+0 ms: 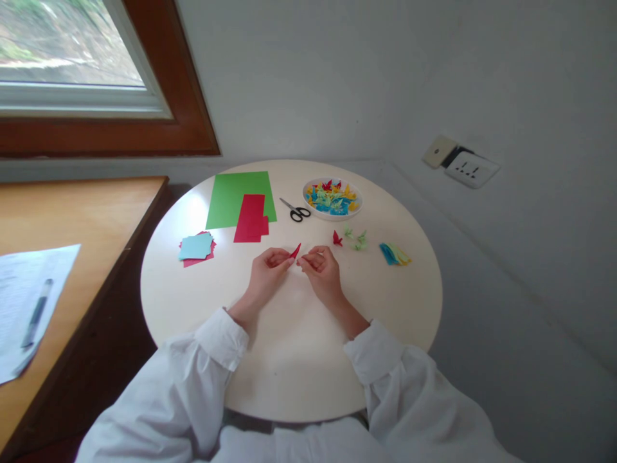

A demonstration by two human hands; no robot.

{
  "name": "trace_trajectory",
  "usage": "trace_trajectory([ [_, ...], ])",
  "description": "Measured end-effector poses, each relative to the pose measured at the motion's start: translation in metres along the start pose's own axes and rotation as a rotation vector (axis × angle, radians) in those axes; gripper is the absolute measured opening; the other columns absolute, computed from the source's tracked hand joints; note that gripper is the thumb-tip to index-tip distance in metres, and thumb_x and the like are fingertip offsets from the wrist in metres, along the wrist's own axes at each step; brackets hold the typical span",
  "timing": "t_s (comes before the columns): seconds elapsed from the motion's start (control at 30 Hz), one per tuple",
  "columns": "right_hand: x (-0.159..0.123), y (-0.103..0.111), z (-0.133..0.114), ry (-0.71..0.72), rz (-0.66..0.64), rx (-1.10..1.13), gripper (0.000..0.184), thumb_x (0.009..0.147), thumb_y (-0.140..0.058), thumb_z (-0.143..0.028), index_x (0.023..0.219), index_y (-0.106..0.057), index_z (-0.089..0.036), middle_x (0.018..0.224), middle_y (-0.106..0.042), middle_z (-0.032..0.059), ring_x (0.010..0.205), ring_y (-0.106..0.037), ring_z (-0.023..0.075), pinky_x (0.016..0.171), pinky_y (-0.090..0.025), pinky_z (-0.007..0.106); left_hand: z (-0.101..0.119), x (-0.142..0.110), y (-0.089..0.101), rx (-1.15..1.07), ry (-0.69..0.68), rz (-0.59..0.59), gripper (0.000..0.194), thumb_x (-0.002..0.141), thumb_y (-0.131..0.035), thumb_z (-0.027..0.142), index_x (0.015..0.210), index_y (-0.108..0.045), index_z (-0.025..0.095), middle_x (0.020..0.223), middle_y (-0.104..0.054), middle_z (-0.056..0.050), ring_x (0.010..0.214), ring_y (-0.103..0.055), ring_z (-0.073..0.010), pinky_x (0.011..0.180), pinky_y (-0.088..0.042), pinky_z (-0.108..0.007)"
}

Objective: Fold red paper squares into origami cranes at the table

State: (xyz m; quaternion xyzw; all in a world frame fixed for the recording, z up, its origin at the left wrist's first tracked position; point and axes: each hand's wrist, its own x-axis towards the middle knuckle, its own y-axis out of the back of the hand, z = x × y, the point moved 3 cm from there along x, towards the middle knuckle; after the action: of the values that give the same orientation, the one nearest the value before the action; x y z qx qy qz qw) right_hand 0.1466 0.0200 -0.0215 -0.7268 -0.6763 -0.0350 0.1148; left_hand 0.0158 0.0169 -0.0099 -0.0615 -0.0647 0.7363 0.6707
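Over the middle of the round white table [289, 360], my left hand [270, 267] pinches a small folded piece of red paper [295, 251], its narrow point sticking up and to the right. My right hand [322, 270] is just beside it, thumb and fingers drawn together close to the paper. Whether anything is between those right fingertips is hidden. Beyond my right hand lie a small red origami figure [337, 238] and several pale green origami figures [359, 240].
A white dish [357, 215] of colourful origami stands at the back, beside black-handled scissors [297, 212]. Green paper [231, 193] lies under red paper [248, 222]. Light blue squares [195, 247] are at left, folded blue and yellow strips [394, 254] at right. A wooden desk [96, 212] adjoins.
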Motion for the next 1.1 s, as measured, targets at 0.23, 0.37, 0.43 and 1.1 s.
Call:
trace_trajectory([
  [0.23,-0.001,-0.002,0.001,0.055,-0.019,-0.167,0.012,0.072,-0.061,-0.031,0.073,-0.060,-0.019,0.074,-0.065,0.0015,0.069,-0.061,0.0139,0.063,-0.050,0.026,-0.004,-0.002,-0.002,-0.081,0.098,-0.007,0.028,0.054,-0.076,0.029,0.074,-0.067,0.012,0.069,-0.068,-0.004,0.064,-0.059,-0.0121,0.064,-0.043,-0.025],
  [0.37,-0.002,-0.003,0.000,0.065,-0.019,-0.179,0.012,0.072,-0.061,-0.030,0.076,-0.064,-0.019,0.078,-0.067,0.0027,0.072,-0.062,0.0149,0.064,-0.051,0.026,-0.004,-0.004,-0.003,-0.086,0.089,-0.015,0.028,0.054,-0.076,0.030,0.073,-0.069,0.012,0.072,-0.070,-0.006,0.066,-0.059,-0.0129,0.066,-0.044,-0.026],
  [0.43,-0.002,-0.002,0.000,0.072,-0.019,-0.182,0.012,0.072,-0.061,-0.029,0.076,-0.065,-0.019,0.078,-0.067,0.0031,0.073,-0.063,0.0154,0.065,-0.052,0.027,-0.004,-0.004,-0.003,-0.087,0.087,-0.005,0.027,0.053,-0.077,0.030,0.072,-0.070,0.012,0.071,-0.070,-0.006,0.065,-0.059,-0.0129,0.065,-0.044,-0.026],
  [1.1,-0.007,-0.007,-0.011,0.292,-0.045,-0.329,0.013,0.074,-0.061,-0.022,0.085,-0.067,-0.021,0.088,-0.065,0.0053,0.080,-0.062,0.0161,0.065,-0.057,0.029,-0.010,-0.005,-0.003,-0.084,0.017,0.041,0.019,0.060,-0.072,0.029,0.072,-0.071,0.014,0.074,-0.071,-0.006,0.070,-0.061,-0.0155,0.071,-0.047,-0.029],
])
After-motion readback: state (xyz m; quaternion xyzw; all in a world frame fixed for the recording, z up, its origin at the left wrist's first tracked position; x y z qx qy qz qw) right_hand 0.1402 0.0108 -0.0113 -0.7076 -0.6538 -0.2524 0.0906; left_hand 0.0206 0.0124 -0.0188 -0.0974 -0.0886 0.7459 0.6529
